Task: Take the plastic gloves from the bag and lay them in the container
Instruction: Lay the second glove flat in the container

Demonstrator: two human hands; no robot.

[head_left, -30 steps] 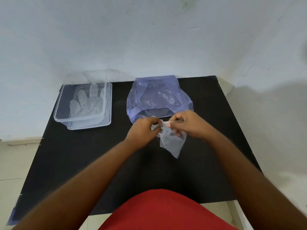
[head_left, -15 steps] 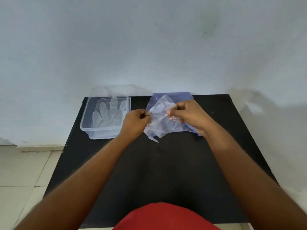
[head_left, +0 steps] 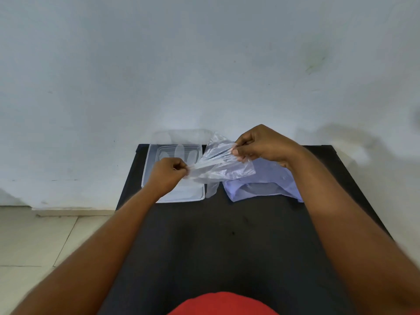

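Note:
A clear plastic glove is stretched in the air between my two hands, above the gap between container and bag. My left hand pinches its left end over the clear plastic container, which lies at the table's back left with other gloves flat inside. My right hand pinches the glove's upper right edge. The pale blue plastic bag lies at the back of the table, under and behind my right wrist, its mouth toward me.
The black table stands against a white wall. A clear lid leans behind the container. Tiled floor shows to the left of the table. A red garment sits at the bottom edge.
Both hands lifted the glove off the table, spread it apart and carried it left toward the container; the left hand now hovers over the container. The camera view tilted upward.

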